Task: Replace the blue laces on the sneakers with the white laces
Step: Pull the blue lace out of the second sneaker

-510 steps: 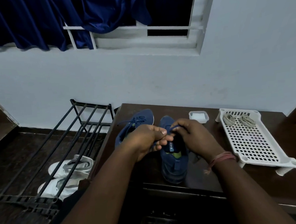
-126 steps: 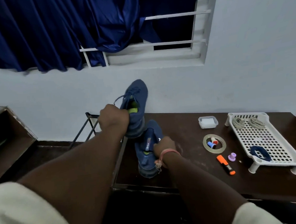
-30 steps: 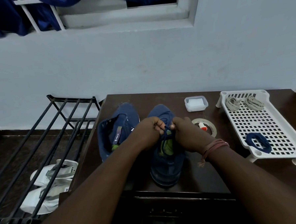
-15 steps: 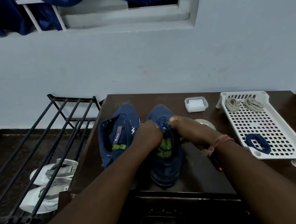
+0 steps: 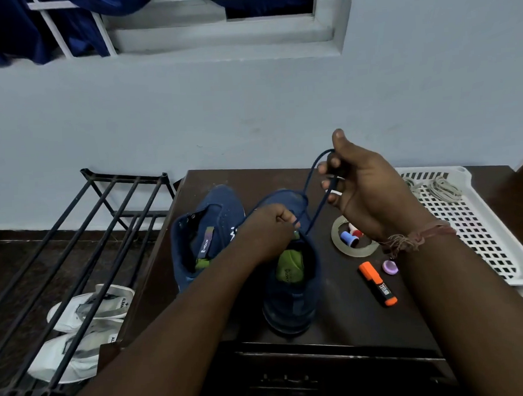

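- Here, the blue lace (image 5: 315,201) is being drawn out of the right sneaker (image 5: 291,275), which stands on the desk (image 5: 345,320) beside the unlaced left sneaker (image 5: 205,240).
- The lace is pinched in the curled fingers (image 5: 332,176) of the right hand (image 5: 366,192), raised above the toe.
- The sneaker's throat is gripped by the left hand (image 5: 271,227); it is best kept pressed down so the sneaker is not lifted.
- The lace should be pulled steadily, along the line of the eyelets, one crossing at a time.
- The white laces (image 5: 432,186) lie coiled in the tray (image 5: 474,232), well apart, to be threaded afterwards.
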{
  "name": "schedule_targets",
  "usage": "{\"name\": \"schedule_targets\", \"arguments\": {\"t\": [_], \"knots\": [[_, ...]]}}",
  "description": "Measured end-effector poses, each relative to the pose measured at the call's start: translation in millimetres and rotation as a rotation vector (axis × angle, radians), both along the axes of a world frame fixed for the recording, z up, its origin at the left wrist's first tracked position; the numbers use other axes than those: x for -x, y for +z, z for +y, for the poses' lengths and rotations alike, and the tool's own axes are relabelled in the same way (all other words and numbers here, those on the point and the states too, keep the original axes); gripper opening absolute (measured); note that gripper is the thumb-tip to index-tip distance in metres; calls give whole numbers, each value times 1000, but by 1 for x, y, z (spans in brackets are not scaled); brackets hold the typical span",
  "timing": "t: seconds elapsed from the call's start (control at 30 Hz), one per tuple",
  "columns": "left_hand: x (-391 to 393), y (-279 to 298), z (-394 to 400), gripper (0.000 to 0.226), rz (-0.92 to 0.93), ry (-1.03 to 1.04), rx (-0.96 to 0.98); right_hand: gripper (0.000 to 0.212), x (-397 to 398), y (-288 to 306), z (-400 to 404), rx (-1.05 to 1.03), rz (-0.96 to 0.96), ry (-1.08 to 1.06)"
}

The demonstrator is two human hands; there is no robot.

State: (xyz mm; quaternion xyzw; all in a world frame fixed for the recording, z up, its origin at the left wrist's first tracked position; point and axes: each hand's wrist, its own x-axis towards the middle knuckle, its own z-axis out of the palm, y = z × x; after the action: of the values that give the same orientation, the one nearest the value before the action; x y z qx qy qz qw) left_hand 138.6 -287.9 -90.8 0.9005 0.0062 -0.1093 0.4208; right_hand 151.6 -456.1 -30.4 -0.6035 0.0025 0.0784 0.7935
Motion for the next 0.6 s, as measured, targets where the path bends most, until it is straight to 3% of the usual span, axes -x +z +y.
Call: {"name": "schedule_targets", "arguments": {"t": [0.1, 0.27, 0.37, 0.47, 0.53, 0.6], "knots": [[-1, 14, 7, 13, 138, -63, 111, 38, -1, 2, -4, -54, -55, -72], [-8, 39, 27, 18, 294, 131, 715, 35, -1, 2, -5, 29, -71, -213], [-14, 56, 46, 22, 175, 252, 954, 30, 0, 0, -2, 144, -144, -270], [-20, 68, 69, 25, 46, 468, 1193, 27, 0, 7, -6, 4, -239, -315], [-22, 66, 78, 20, 3, 562, 1125, 27, -2, 9, -10, 51, -282, -325], [-21, 57, 75, 20, 26, 552, 852, 28, -4, 2, -10, 345, -282, -293]]}}
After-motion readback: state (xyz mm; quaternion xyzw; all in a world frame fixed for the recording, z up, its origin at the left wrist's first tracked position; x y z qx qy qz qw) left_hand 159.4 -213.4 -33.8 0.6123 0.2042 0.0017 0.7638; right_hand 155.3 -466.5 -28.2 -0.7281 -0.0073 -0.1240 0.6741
